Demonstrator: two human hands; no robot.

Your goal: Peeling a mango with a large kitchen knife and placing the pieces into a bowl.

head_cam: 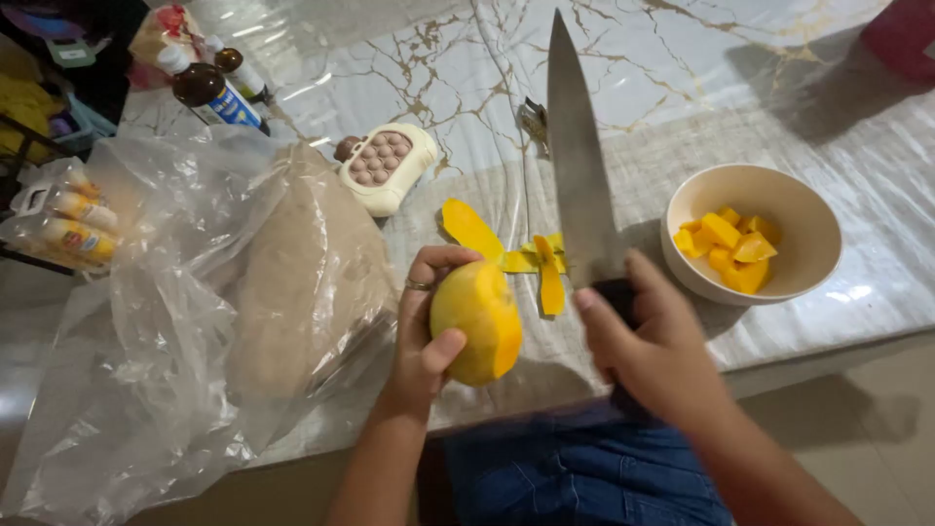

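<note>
One peeled mango (475, 321) sits above the table edge, gripped by the left hand (426, 326). The right hand (654, 343) closes around one knife (580, 166), handle mostly hidden. Three peel strips (516, 251) lie just beyond; one bowl (801, 216) holds several mango cubes (729, 248).

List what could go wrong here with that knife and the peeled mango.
1. The left hand grips the peeled mango in the air, off the table; the bare flesh looks slippery and may slide.
2. The right hand holds the knife close beside those fingers, so a slip could cut them.
3. Peel strips clutter the table.
</note>
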